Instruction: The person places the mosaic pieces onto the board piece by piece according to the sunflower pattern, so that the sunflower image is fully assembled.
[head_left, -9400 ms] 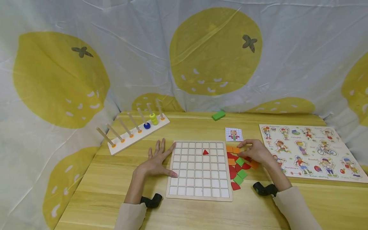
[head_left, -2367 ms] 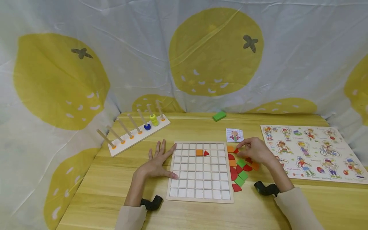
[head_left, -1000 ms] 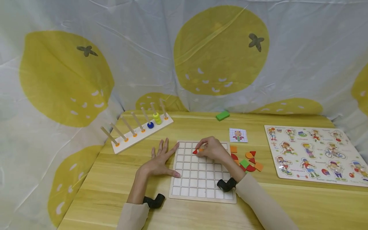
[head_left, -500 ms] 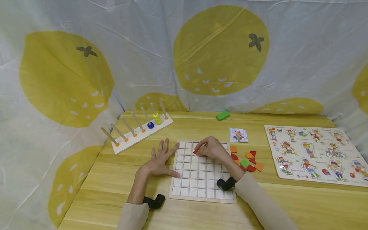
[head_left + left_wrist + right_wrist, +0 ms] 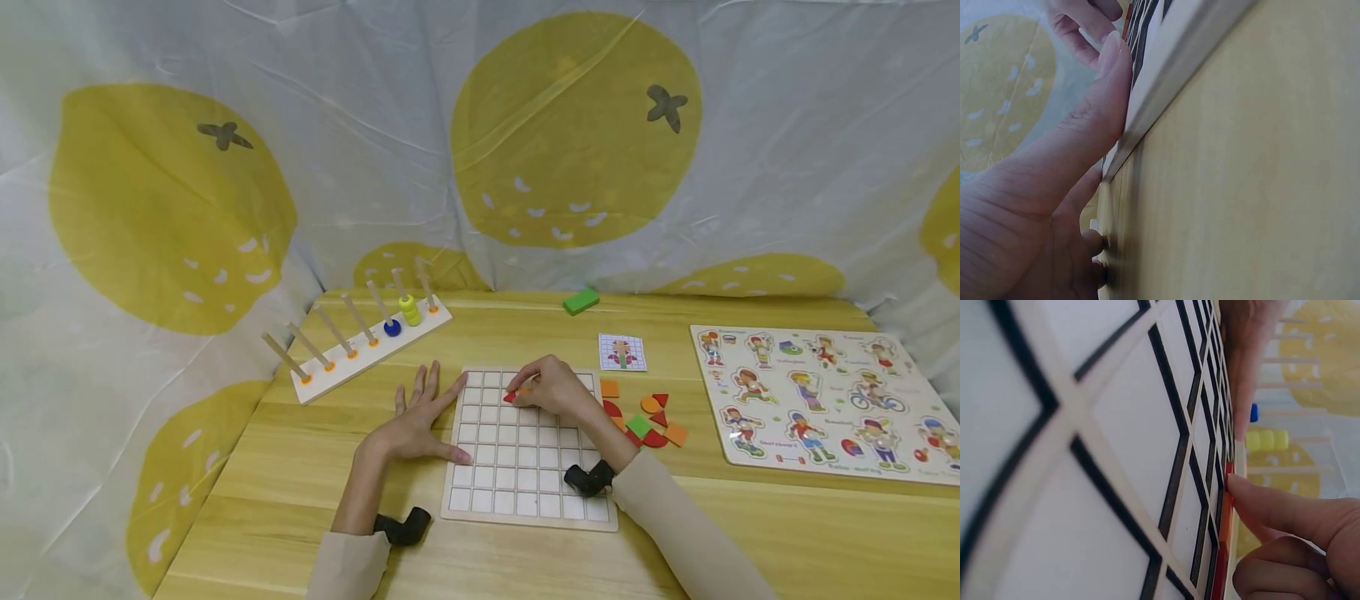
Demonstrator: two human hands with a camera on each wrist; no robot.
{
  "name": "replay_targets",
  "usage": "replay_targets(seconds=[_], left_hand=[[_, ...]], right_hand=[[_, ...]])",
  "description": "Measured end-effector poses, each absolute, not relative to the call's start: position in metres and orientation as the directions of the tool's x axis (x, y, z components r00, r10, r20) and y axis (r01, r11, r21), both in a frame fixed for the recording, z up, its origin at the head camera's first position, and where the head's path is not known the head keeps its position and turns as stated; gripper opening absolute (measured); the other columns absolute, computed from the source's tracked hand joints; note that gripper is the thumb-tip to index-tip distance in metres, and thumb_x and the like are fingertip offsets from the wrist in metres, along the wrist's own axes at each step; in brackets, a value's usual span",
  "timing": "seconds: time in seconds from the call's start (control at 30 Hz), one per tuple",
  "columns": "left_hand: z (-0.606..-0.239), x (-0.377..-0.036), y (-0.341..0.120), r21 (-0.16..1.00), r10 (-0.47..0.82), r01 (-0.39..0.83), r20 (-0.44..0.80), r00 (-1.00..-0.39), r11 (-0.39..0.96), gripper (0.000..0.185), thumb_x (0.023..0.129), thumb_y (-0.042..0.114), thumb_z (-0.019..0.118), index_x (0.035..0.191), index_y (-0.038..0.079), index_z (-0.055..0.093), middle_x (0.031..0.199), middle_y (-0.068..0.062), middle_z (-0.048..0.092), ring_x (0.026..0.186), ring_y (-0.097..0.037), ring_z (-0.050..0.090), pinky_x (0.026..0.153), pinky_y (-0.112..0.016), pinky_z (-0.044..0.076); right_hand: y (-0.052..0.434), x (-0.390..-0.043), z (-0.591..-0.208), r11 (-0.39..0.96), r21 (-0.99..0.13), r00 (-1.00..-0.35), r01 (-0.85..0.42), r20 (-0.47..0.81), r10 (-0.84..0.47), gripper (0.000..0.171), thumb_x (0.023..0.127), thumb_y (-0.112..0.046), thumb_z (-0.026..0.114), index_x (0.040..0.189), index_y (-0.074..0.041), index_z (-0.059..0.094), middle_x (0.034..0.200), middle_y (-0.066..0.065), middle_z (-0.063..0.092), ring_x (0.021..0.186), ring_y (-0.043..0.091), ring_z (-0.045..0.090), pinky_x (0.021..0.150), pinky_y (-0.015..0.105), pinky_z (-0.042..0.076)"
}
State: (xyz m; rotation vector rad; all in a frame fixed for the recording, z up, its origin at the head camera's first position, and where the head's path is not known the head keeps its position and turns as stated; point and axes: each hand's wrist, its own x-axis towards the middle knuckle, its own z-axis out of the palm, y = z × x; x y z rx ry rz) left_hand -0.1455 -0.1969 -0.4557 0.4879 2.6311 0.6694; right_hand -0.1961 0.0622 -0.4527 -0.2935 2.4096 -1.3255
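A wooden grid board [image 5: 493, 477] of pale square cells lies in front of me. My left hand [image 5: 412, 425] spreads its fingers at the board's left side, thumb on the frame. In an upper row, my right hand [image 5: 553, 388] pinches a small red triangle piece [image 5: 510, 397] between thumb and index finger, down at a cell. Beside it an orange square piece [image 5: 524, 391] shows partly under the fingers. The right wrist view shows the thumb against the red triangle, with the orange square and another red piece [image 5: 1219, 575] in line after it.
Loose red, orange and green pieces [image 5: 638, 427] lie right of the board, partly behind the right forearm. A pattern card [image 5: 622, 353] and green block [image 5: 581, 302] are farther back. A peg stand [image 5: 360, 354] stands at left, a picture puzzle board [image 5: 817, 408] at right.
An orange square has been set beside the first red triangle on the board. My right hand has moved left from the loose pieces with another red triangle. The left hand stays at the board.
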Motion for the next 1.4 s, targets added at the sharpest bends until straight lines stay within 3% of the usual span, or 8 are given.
replay_targets(seconds=[0.37,0.93,1.17,1.4], left_hand=[[-0.454,-0.144,-0.196,0.523,0.416,0.228,-0.275,-0.867,0.821,0.121,0.066,0.056,0.081,0.156,0.031,0.005,0.159,-0.018,-0.024,0.145,-0.040,-0.027,0.110,-0.069,-0.017],[-0.455,-0.145,-0.196,0.514,0.418,0.238,-0.268,-0.868,0.824,0.121,0.065,0.057,0.081,0.156,0.030,0.006,0.159,-0.018,-0.024,0.145,-0.040,-0.026,0.110,-0.069,-0.016],[-0.453,-0.143,-0.196,0.525,0.415,0.225,-0.278,-0.866,0.821,0.122,0.065,0.055,0.082,0.156,0.030,0.005,0.159,-0.017,-0.025,0.145,-0.040,-0.027,0.110,-0.069,-0.018],[-0.454,-0.144,-0.197,0.526,0.419,0.229,-0.277,-0.864,0.819,0.121,0.065,0.056,0.081,0.156,0.031,0.005,0.159,-0.017,-0.025,0.145,-0.039,-0.027,0.110,-0.068,-0.018]], right_hand=[[0.089,-0.189,-0.444,0.472,-0.881,-0.925,-0.027,-0.157,-0.347,0.016,0.082,-0.019,0.076,0.098,-0.013,0.077,0.049,-0.003,0.031,0.047,0.013,0.025,0.049,0.024,0.026],[0.197,-0.169,-0.450,0.581,-0.814,-0.962,0.012,-0.167,-0.214,0.025,0.085,-0.022,0.074,0.106,-0.008,0.072,0.052,-0.003,0.030,0.043,0.010,0.025,0.039,0.024,0.023],[0.209,-0.165,-0.455,0.586,-0.809,-0.957,0.048,-0.205,-0.205,0.028,0.084,-0.022,0.075,0.108,-0.008,0.071,0.051,-0.004,0.030,0.044,0.010,0.028,0.042,0.024,0.026],[0.208,-0.170,-0.454,0.601,-0.795,-0.952,0.086,-0.244,-0.185,0.041,0.085,-0.023,0.073,0.123,-0.010,0.065,0.050,-0.004,0.031,0.042,0.011,0.029,0.040,0.024,0.025]])
